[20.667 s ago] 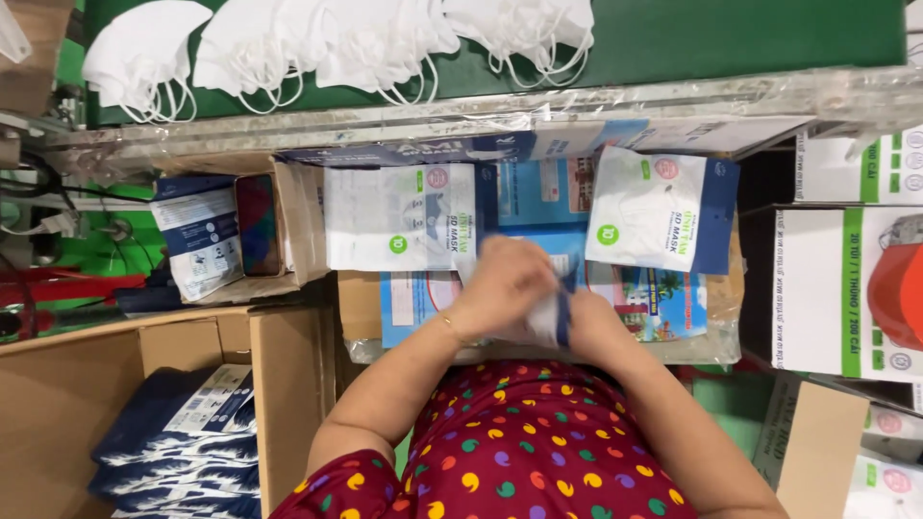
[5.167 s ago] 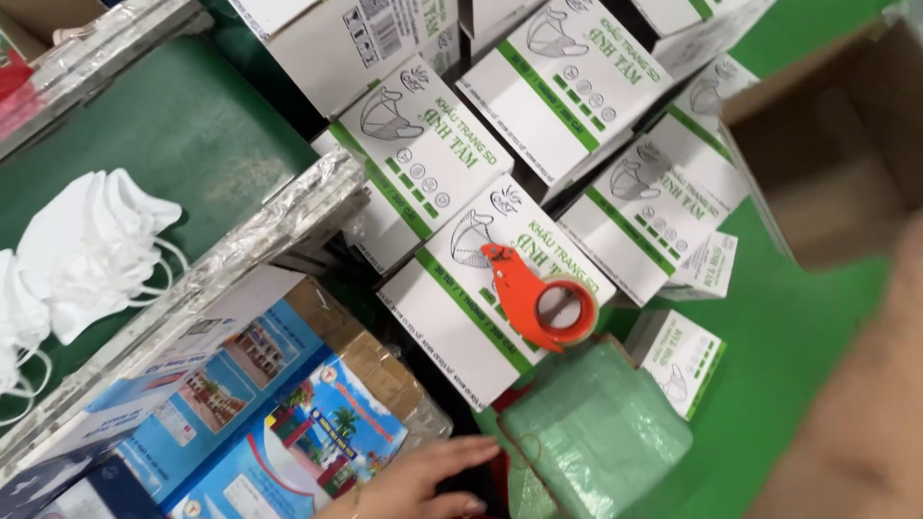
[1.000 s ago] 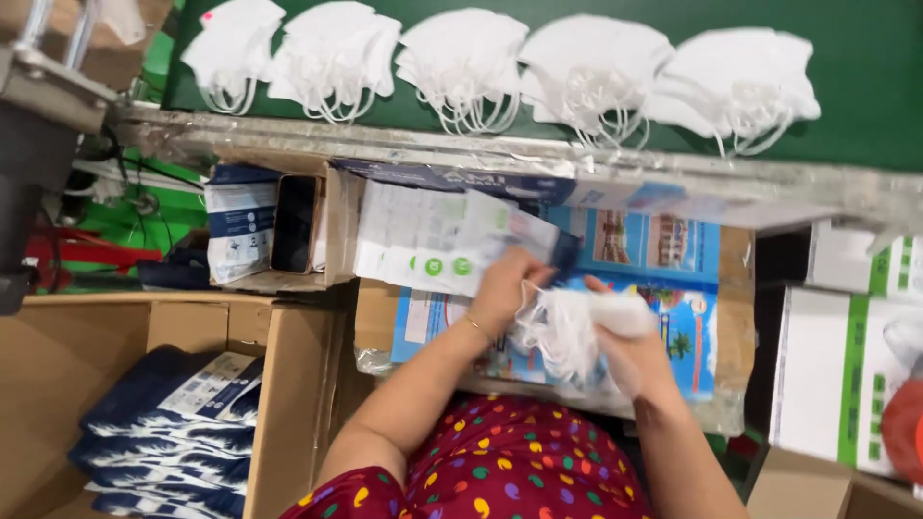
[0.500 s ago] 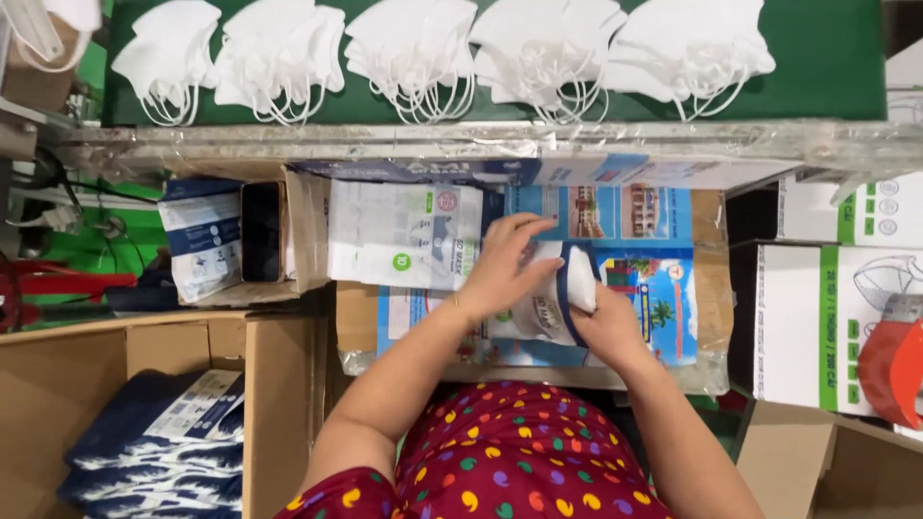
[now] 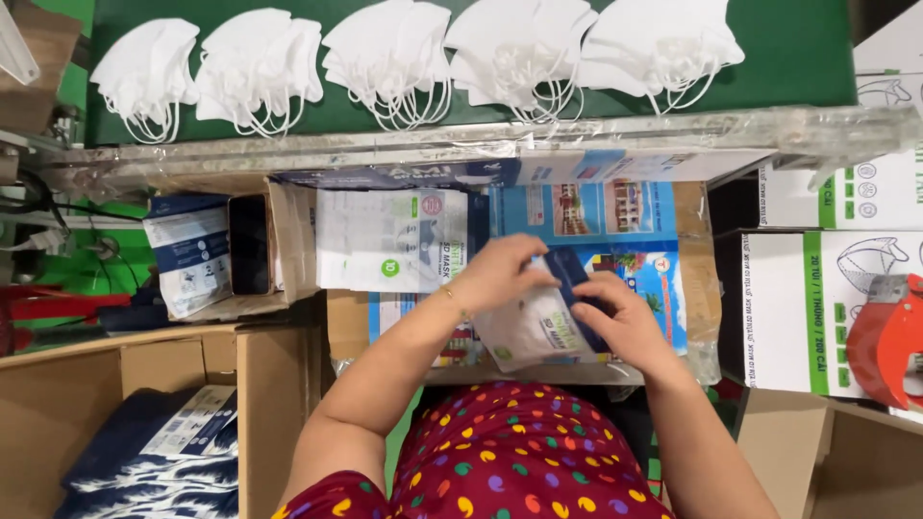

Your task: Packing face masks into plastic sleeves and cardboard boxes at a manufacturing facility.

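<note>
Both my hands hold a flat white-and-blue mask pouch (image 5: 538,327) over the open carton in front of me. My left hand (image 5: 505,274) presses on its upper left part. My right hand (image 5: 625,317) grips its right end. Whatever is inside the pouch is hidden. A stack of flat white pouches (image 5: 389,240) lies just left of my hands. Several piles of white folded masks (image 5: 389,58) sit in a row on the green belt (image 5: 798,48) beyond a foil-wrapped rail (image 5: 673,130).
A cardboard box (image 5: 87,370) at lower left holds dark blue filled pouches (image 5: 154,461). A black phone (image 5: 250,245) lies in a small box at left. White-and-green cartons (image 5: 798,308) stand at right, with a red tape dispenser (image 5: 889,336) on them.
The white masks my right hand held a second ago are no longer visible. Both hands now hold the flat pouch.
</note>
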